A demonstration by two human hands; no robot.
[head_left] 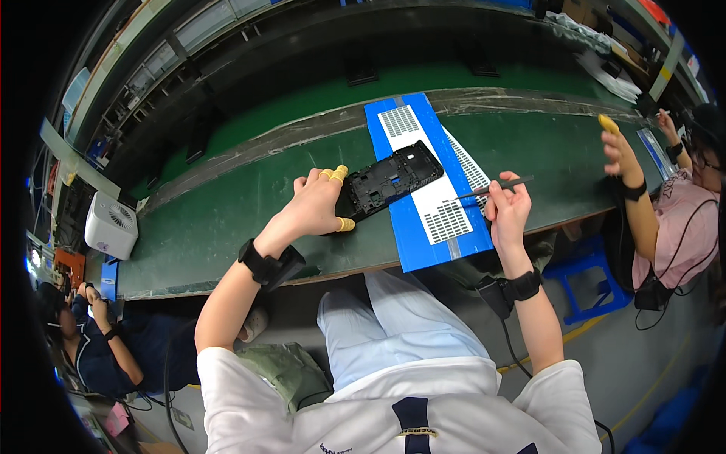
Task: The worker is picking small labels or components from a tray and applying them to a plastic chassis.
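Note:
My left hand [316, 200], with yellow finger cots on several fingers, grips the left end of a black phone frame [393, 180]. The frame is tilted across a white sheet of small dark stickers [448, 222], which lies on a blue board [410, 246]. In my right hand [508, 206] is a pair of dark tweezers [482, 191], pinched between thumb and fingers. Their tip points left, close above the sticker rows; whether it holds a sticker is too small to tell. A second sticker sheet [467, 160] lies partly under the board's right side.
Under all this is a green bench [227, 219]. A white fan unit [112, 225] stands at its left end. At the right, a co-worker's hand with a yellow finger cot [618, 151] reaches over the bench. Below are a blue stool [586, 291] and hanging cables. Another person sits at the far left.

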